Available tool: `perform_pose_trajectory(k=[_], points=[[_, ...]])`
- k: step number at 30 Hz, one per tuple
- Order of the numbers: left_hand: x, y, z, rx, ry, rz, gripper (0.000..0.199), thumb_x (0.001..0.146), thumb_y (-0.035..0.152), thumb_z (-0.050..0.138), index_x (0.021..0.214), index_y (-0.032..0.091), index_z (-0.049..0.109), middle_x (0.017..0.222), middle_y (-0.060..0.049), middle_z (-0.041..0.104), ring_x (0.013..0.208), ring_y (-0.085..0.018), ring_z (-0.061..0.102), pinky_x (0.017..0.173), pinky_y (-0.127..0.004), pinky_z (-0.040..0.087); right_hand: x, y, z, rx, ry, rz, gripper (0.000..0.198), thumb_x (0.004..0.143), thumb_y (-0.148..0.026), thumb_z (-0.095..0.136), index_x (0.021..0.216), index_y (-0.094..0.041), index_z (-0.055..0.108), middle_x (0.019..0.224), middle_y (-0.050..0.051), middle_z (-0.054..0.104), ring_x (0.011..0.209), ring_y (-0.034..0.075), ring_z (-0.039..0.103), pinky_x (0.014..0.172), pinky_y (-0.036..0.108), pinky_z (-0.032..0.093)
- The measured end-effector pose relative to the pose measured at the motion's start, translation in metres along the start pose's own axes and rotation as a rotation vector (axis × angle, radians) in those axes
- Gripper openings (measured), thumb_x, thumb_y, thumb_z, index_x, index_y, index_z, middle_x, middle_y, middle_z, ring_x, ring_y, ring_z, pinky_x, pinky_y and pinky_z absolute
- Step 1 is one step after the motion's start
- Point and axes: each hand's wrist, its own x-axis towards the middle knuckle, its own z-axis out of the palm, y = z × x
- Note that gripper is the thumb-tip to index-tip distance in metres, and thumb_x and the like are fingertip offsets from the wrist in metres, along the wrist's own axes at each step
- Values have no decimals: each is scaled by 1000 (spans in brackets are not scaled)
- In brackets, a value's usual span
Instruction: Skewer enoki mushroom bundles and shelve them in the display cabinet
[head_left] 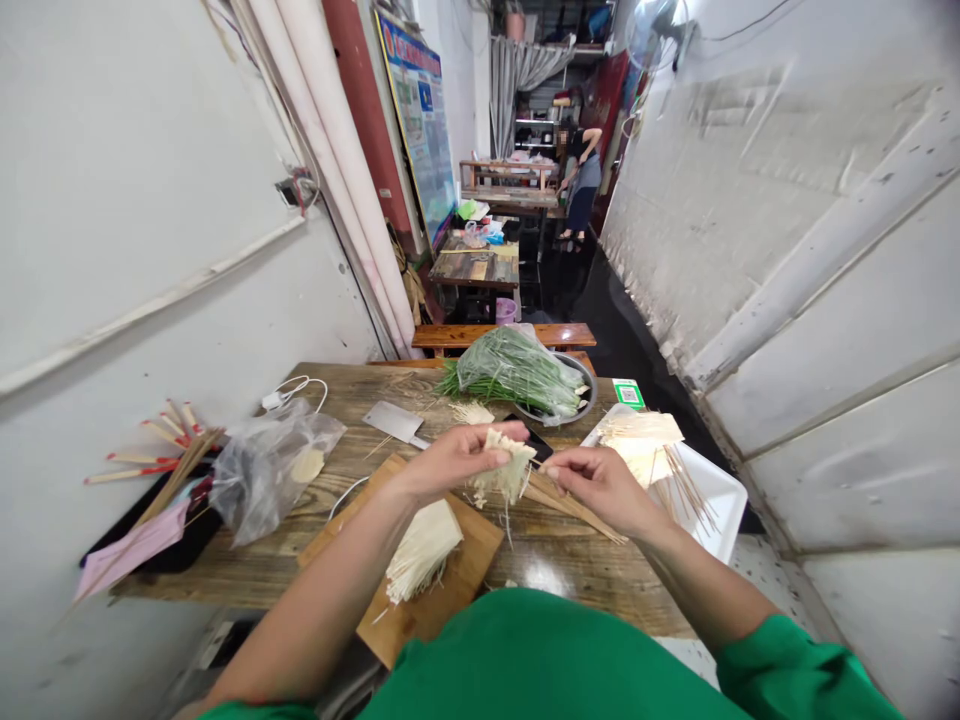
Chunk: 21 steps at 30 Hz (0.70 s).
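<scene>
Enoki clump (508, 468) hangs over the wooden table (585, 562), long axis roughly upright, loose strands pointing down. Left hand (459, 458) pinches its top between thumb and fingers; right hand (600, 482), fingertips pressed together, grips a thin skewer (537, 463) aimed leftward at it.

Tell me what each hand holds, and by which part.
Left hand: pale mushroom bunch, by its upper part. Right hand: thin skewer, exact part unclear.
</scene>
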Motion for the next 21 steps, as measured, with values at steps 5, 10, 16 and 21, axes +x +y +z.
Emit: perform_pose_trajectory(k=[5, 10, 16, 21], points=[[-5, -12, -8, 198, 554, 225, 40, 59, 25, 77, 97, 20, 68, 109, -8, 65, 110, -21, 54, 94, -26, 38, 15, 16, 31, 85, 254, -40, 21, 77, -34, 56, 75, -15, 65, 61, 2, 62, 57, 13, 54, 53, 22, 43], [-2, -54, 12, -278, 473, 93, 30, 73, 33, 67, 97, 17, 62, 96, -5, 67, 97, -16, 60, 92, -31, 44, 35, 44, 84, 109, 361, -43, 18, 78, -27, 51, 78, -16, 66, 67, 2, 65, 59, 14, 55, 57, 24, 44], [15, -69, -1, -384, 672, 110, 13, 83, 26, 55, 82, 14, 59, 87, -3, 63, 88, -11, 61, 87, -28, 49, 46, 72, 132, -35, 240, -159, 19, 80, -18, 46, 80, -17, 66, 72, 4, 66, 65, 16, 57, 63, 26, 44], [12, -77, -20, -290, 717, 35, 7, 82, 18, 56, 78, 13, 59, 86, -4, 63, 82, -11, 60, 82, -29, 52, 43, 86, 143, -210, 123, -325, 22, 85, -16, 40, 85, -19, 62, 77, 6, 65, 71, 18, 58, 69, 27, 44]])
